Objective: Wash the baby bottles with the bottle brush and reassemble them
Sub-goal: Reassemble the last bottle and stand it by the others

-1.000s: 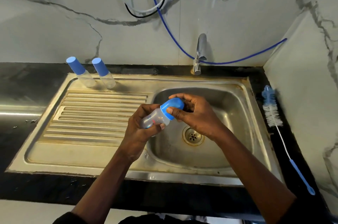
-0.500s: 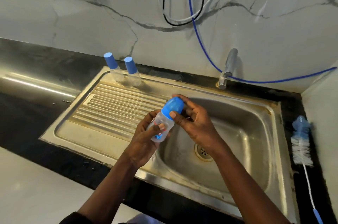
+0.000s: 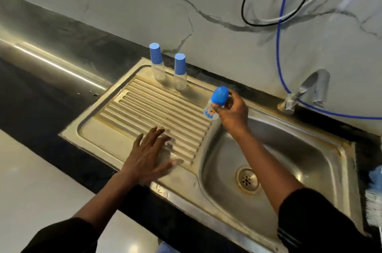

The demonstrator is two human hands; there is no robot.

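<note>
At the sink [image 3: 186, 187], right grip [image 3: 233, 112] clasping one bottle [image 3: 209, 112], left grip [image 3: 148, 155] splayed empty, two bottles [image 3: 158, 67] [image 3: 180, 75] standing.

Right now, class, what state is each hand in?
Left hand: open, fingers spread over the draining board, holding nothing.
Right hand: grips the blue-capped baby bottle.

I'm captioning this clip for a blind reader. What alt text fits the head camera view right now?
A person's right hand holds a blue-capped baby bottle over a steel sink, while the left hand is spread open over the drainboard. Two more capped bottles stand upright at its back edge; a bottle brush lies at the far right.
</note>
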